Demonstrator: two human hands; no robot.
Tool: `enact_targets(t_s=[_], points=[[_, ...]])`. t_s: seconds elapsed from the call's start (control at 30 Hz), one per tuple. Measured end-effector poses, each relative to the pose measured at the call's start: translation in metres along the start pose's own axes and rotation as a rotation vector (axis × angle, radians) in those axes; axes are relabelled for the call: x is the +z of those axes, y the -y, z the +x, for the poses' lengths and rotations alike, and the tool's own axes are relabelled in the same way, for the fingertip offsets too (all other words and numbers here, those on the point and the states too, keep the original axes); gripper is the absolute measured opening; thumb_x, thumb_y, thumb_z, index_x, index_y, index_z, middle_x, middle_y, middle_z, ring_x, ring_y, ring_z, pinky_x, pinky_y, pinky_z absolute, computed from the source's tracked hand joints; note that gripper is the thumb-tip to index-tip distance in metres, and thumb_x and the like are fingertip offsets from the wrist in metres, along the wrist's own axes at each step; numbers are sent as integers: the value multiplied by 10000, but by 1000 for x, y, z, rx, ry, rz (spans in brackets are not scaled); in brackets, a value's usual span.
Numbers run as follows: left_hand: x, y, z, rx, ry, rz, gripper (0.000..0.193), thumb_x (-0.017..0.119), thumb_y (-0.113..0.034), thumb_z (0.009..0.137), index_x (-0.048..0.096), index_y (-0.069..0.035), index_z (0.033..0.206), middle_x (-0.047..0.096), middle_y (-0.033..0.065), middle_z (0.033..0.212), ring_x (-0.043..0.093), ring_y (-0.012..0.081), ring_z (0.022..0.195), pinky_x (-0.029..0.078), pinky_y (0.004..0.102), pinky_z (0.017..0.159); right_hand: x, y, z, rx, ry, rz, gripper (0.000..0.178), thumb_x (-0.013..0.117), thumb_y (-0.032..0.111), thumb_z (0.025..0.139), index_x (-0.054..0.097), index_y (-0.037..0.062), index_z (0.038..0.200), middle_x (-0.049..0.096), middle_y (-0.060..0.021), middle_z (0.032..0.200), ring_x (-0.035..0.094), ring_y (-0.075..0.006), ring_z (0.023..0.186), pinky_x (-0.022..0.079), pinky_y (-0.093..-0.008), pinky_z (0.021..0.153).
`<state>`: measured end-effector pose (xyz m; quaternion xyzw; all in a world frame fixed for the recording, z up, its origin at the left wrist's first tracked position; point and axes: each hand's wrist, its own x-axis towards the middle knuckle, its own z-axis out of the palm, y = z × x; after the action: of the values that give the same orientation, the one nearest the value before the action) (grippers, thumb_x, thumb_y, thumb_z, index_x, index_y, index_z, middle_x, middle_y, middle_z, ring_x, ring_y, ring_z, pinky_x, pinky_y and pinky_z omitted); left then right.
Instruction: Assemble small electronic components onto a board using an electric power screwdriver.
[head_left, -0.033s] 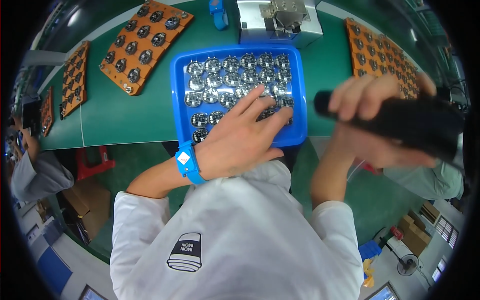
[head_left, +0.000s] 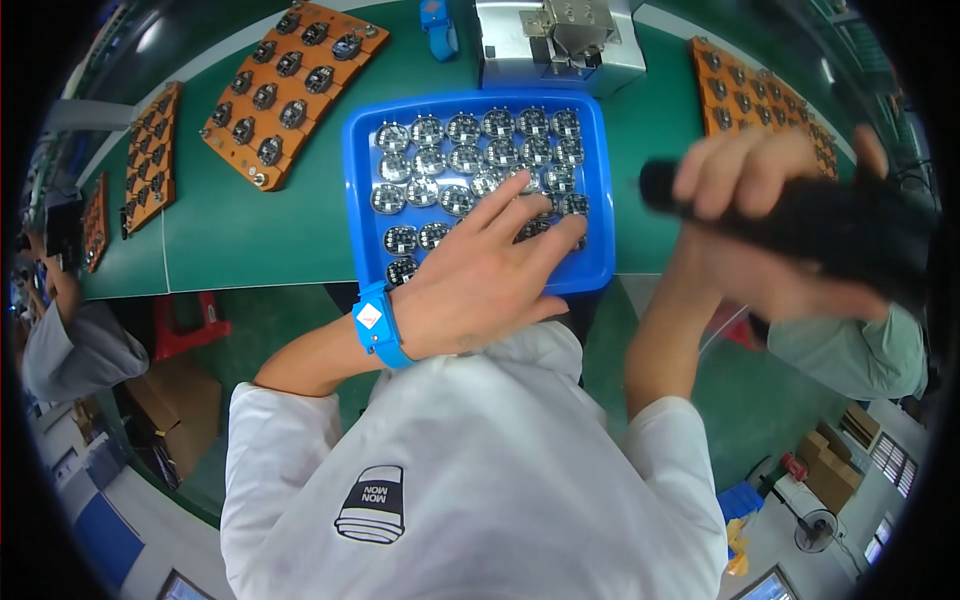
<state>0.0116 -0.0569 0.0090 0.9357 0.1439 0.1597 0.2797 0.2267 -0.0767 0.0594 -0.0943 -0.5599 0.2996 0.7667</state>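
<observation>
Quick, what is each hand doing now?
Left hand: open, fingers spread on the round parts in the blue tray.
Right hand: closed around a black tool.

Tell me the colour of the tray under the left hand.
Blue tray, head view.

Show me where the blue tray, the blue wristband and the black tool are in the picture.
blue tray (head_left: 358, 180): head view, on its left rim.
blue wristband (head_left: 378, 325): head view, on the band at the left wrist.
black tool (head_left: 830, 235): head view, on its dark body, in the right hand.
</observation>
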Motion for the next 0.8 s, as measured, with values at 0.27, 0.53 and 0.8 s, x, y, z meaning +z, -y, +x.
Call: enact_targets(t_s=[0.27, 0.53, 0.8], points=[[-1, -1, 1, 3, -7, 1, 664, 826, -299, 808, 511, -27, 1326, 681, 70, 1188, 542, 338, 1233, 319, 538, 1217, 23, -62, 73, -61, -295, -225, 941, 261, 847, 942, 435, 30, 1374, 534, -69, 608, 525, -196, 438, 481, -334, 451], [1, 0, 1, 23, -26, -24, 656, 824, -263, 800, 524, 3, 1321, 731, 166, 1003, 544, 366, 1237, 284, 510, 1227, 15, -92, 71, -41, -210, 809, 971, 323, 877, 904, 450, 21, 1343, 537, -60, 589, 541, -182, 445, 468, -303, 441], [-1, 1, 2, 19, -12, -26, 697, 825, -264, 798, 502, 26, 1343, 725, 160, 1039, 544, 369, 1236, 276, 514, 1231, 5, -96, 31, -7, -35, 1174, 1114, 400, 974, 755, 444, 28, 1342, 540, -70, 594, 531, -172, 467, 467, -306, 475]])
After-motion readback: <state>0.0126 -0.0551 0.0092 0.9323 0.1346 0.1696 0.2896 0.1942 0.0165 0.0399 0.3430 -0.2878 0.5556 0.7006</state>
